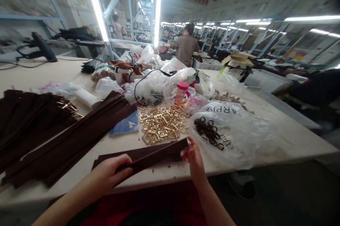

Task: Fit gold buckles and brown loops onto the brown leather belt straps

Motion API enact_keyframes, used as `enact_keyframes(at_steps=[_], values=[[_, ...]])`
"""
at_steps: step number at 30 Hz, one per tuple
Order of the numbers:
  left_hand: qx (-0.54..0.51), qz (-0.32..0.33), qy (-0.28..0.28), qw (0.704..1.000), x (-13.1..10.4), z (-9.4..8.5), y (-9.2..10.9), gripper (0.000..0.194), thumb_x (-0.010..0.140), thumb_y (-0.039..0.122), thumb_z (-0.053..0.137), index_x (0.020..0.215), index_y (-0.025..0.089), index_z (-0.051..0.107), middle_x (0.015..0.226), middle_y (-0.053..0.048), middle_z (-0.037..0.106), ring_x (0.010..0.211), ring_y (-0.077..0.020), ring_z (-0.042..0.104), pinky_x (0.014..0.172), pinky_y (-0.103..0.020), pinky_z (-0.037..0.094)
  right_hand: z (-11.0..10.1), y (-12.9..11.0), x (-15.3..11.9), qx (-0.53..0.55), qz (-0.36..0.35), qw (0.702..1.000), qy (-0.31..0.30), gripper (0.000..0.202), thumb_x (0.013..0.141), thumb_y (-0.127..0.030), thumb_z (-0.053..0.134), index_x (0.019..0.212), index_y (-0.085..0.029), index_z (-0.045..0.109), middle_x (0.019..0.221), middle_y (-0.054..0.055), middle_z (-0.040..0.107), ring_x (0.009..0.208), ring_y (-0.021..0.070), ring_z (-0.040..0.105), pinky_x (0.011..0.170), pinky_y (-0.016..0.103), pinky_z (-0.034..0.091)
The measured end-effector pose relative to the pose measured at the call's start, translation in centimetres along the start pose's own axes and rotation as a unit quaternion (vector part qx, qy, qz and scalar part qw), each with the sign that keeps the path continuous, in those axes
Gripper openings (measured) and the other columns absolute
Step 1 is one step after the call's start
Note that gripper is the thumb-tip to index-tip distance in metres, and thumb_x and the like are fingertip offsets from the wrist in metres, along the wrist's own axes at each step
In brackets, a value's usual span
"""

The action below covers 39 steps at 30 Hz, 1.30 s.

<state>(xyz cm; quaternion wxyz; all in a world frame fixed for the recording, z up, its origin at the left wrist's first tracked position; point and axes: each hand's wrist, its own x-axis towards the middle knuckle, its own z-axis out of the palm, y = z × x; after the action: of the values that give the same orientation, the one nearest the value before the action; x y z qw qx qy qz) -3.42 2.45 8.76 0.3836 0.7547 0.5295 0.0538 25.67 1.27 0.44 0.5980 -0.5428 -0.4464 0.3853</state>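
A dark brown leather-like strap runs between my two hands above the table's front edge. My left hand is closed round its near left part, thumb on top. At the strap's right end, my right hand pinches the tip between its fingers. Another dark brown strip lies partly hidden beneath it. Just beyond the strap spreads a heap of gold-coloured metal buckles. Dark brown loops rest on a clear plastic bag right of the buckles.
Stacks of dark brown straps cover the left of the table. A blue packet, a pink-lidded container and several plastic bags lie behind. A cardboard box and a person are farther back.
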Motion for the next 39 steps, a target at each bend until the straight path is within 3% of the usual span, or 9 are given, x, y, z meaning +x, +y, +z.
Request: enact_keyframes(at_steps=[6,10,15,17,21,26,31,35,39], values=[[-0.146,-0.014,-0.136,0.98,-0.1,5.2,1.4,0.024,0.075,0.037,0.052,0.09,0.02,0.059,0.087,-0.001,0.065,0.08,-0.0191,0.058,0.07,-0.025,0.042,2.7,-1.5,-2.9,0.048,0.117,0.989,-0.076,0.028,0.075,-0.047,0.055,0.076,-0.019,0.05,0.056,-0.006,0.041,0.045,0.007,0.036,0.04,0.018,0.031],[-0.339,-0.033,-0.199,0.919,1.7,8.5,2.1,0.036,0.078,0.041,0.047,0.105,0.017,0.049,0.073,-0.001,0.064,0.064,-0.0154,0.059,0.057,-0.024,0.042,2.5,-1.3,-2.6,-0.141,0.004,0.974,-0.176,0.028,0.081,-0.045,0.047,0.078,-0.019,0.058,0.062,-0.002,0.055,0.055,0.0116,0.05,0.05,0.021,0.041],[-0.435,-0.08,-0.158,0.883,3.6,10.6,1.4,0.042,0.079,0.047,0.046,0.109,0.019,0.039,0.066,0.001,0.062,0.051,-0.0113,0.057,0.046,-0.019,0.037,-3.7,-1.0,5.6,-0.307,-0.048,0.951,-0.006,0.034,0.083,-0.042,0.038,0.091,-0.015,0.057,0.08,0.007,0.059,0.073,0.0191,0.053,0.067,0.029,0.042],[-0.456,-0.089,-0.151,0.873,3.9,10.7,1.3,0.04,0.079,0.046,0.047,0.107,0.019,0.039,0.065,0.001,0.063,0.051,-0.0112,0.058,0.045,-0.019,0.038,-6.3,0.0,9.3,-0.368,-0.045,0.928,0.044,0.03,0.08,-0.038,0.042,0.089,-0.015,0.059,0.086,0.01,0.058,0.081,0.0214,0.052,0.075,0.032,0.04],[-0.493,-0.118,-0.139,0.851,3.8,10.0,2.4,0.039,0.078,0.04,0.049,0.109,0.018,0.039,0.067,0.0,0.065,0.053,-0.0119,0.06,0.047,-0.019,0.039,-8.4,2.8,13.2,-0.458,-0.007,0.889,0.026,0.015,0.066,-0.031,0.057,0.065,-0.017,0.062,0.076,0.008,0.058,0.071,0.0207,0.053,0.066,0.03,0.037],[-0.538,-0.15,-0.142,0.817,3.5,8.1,3.2,0.043,0.077,0.034,0.052,0.113,0.015,0.038,0.071,-0.004,0.067,0.058,-0.0133,0.062,0.051,-0.021,0.041,-8.9,4.5,13.1,-0.501,0.011,0.865,0.002,0.013,0.064,-0.03,0.058,0.063,-0.018,0.063,0.076,0.008,0.059,0.069,0.0201,0.054,0.062,0.029,0.035],[-0.563,-0.144,-0.137,0.802,3.0,7.4,3.1,0.042,0.077,0.031,0.053,0.113,0.015,0.039,0.071,-0.005,0.068,0.059,-0.0137,0.063,0.051,-0.021,0.041,-9.8,2.7,12.3,-0.499,-0.006,0.866,0.038,0.026,0.072,-0.04,0.051,0.072,-0.016,0.062,0.073,0.009,0.06,0.069,0.0223,0.053,0.063,0.032,0.037],[-0.563,-0.134,-0.138,0.804,2.7,7.2,3.4,0.035,0.078,0.029,0.051,0.109,0.015,0.041,0.069,-0.004,0.067,0.057,-0.0129,0.063,0.05,-0.02,0.042,-6.9,0.3,9.1,-0.339,-0.027,0.937,0.076,0.043,0.071,-0.047,0.056,0.099,-0.014,0.054,0.078,0.007,0.06,0.068,0.019,0.054,0.064,0.032,0.042],[-0.556,-0.113,-0.134,0.812,2.4,6.9,3.9,0.027,0.081,0.027,0.046,0.104,0.015,0.043,0.067,-0.003,0.066,0.054,-0.0115,0.062,0.049,-0.019,0.041,-1.2,-1.0,4.1,-0.104,0.055,0.992,-0.046,0.043,0.075,-0.045,0.054,0.11,-0.021,0.051,0.078,0.001,0.06,0.061,0.0127,0.055,0.059,0.027,0.045]])
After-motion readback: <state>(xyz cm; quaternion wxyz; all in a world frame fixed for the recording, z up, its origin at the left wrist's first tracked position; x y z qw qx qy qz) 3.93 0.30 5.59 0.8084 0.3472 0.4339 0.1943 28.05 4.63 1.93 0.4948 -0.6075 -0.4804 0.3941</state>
